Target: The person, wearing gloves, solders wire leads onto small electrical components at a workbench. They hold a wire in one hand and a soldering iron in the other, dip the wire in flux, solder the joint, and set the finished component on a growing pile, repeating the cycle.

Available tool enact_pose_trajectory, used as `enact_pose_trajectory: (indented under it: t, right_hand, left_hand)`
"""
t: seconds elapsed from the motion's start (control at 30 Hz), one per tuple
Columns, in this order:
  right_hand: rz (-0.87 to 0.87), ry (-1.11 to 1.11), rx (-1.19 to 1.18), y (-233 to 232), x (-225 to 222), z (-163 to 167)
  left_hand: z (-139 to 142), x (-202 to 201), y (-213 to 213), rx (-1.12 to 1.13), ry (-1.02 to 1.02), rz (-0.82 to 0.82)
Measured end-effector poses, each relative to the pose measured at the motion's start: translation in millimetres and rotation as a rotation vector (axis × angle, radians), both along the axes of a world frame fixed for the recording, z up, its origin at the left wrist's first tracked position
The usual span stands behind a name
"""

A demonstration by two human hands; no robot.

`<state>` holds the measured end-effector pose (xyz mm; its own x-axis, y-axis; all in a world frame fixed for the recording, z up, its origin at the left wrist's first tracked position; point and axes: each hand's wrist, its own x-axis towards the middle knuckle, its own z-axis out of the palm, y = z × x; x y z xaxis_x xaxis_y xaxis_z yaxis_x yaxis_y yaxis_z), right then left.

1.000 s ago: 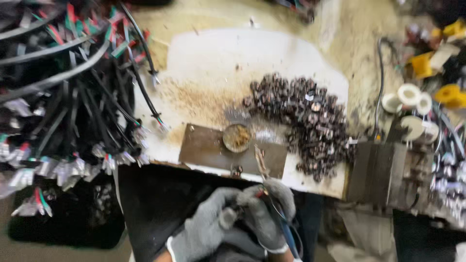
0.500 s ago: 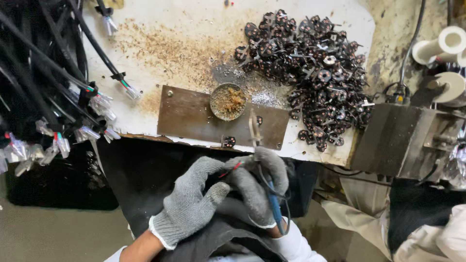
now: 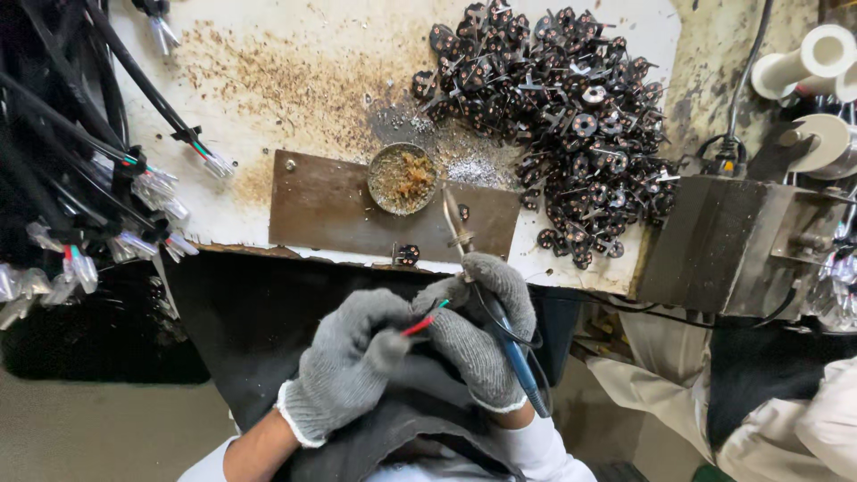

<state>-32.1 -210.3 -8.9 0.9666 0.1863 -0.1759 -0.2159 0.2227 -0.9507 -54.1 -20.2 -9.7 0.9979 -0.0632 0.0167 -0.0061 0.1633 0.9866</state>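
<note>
**Gloved hands hold a soldering iron and thin wires at the edge of a stained worktop**

We look straight down at our two hands, both in grey knitted gloves, held close together just below the near edge of a white, rust-speckled worktop (image 3: 295, 89). Our left hand (image 3: 353, 361) is curled shut, its thumb and fingers pinching a pair of thin wires, one red and one green (image 3: 427, 319), whose short ends stick out toward the right hand. Our right hand (image 3: 478, 326) is wrapped around a soldering iron with a blue handle (image 3: 518, 361); its handle and black cord trail back toward our body, and its metal tip (image 3: 455, 214) points away from us over a brown rectangular metal plate (image 3: 330, 210) fixed to the worktop.

The wire ends sit between the two hands, touching the gloves, well short of the iron's tip. We cannot tell whether any joint has been made on them.

Just beyond the tip, a small round tin of brownish flux or residue (image 3: 403, 178) sits in the plate. Further back and to the right lies a large heap of small dark round components with metal pins (image 3: 558, 107); we judge these are unprocessed stock, so much work seems left. At the left hang bundles of black cables with stripped, coloured ends (image 3: 134, 205). At the right stand a grey metal box (image 3: 732, 241) and white spools (image 3: 808, 58).
</note>
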Motion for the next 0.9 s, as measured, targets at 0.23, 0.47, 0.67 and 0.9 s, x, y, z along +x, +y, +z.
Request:
enact_pose_trajectory:
  t: [0.23,0.47,0.67,0.9]
  right_hand:
    - [-0.022,0.012,-0.069,6,-1,8]
    - [-0.023,-0.228,-0.321,9,-3,-4]
    - [-0.194,-0.326,-0.396,19,27,-13]
    - [-0.06,-0.682,-0.86,17,41,-14]
  left_hand:
    - [11,13,10,0.143,-0.029,0.035]
    - [21,16,9,0.311,0.109,0.032]
    - [28,33,11,0.414,0.08,0.035]
    - [29,89,27,0.722,0.022,0.103]
